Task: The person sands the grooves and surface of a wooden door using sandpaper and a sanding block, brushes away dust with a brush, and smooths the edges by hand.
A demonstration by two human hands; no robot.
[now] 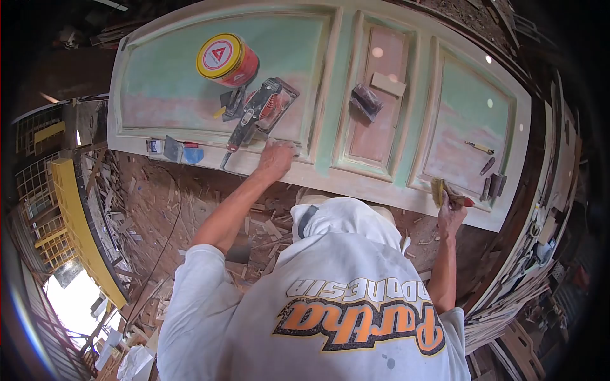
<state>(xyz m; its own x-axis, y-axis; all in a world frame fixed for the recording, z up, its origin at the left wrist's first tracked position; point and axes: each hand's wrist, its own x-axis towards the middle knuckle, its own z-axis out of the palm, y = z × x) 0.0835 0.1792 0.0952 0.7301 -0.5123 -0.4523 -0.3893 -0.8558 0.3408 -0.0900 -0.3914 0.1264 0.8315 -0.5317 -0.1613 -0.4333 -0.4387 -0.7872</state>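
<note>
My right hand (451,216) is closed on a brush (438,190) with yellowish bristles, at the lower right edge of a large panelled wooden door (305,166). The bristles touch or hover just over the door frame; I cannot tell which. My left hand (277,159) rests on the door's near edge with its fingers curled, and whatever they may hold is hidden. Just beyond it lies a power sander (260,114) with its cord end towards me. Green and pinkish patches cover the door's panels.
A yellow-lidded can (225,60) stands on the left panel. Putty scrapers (173,148) lie along the near left edge. A dark sanding block (366,103) sits on the middle panel, a utility knife (480,147) on the right one. Wood scraps (159,209) litter the floor.
</note>
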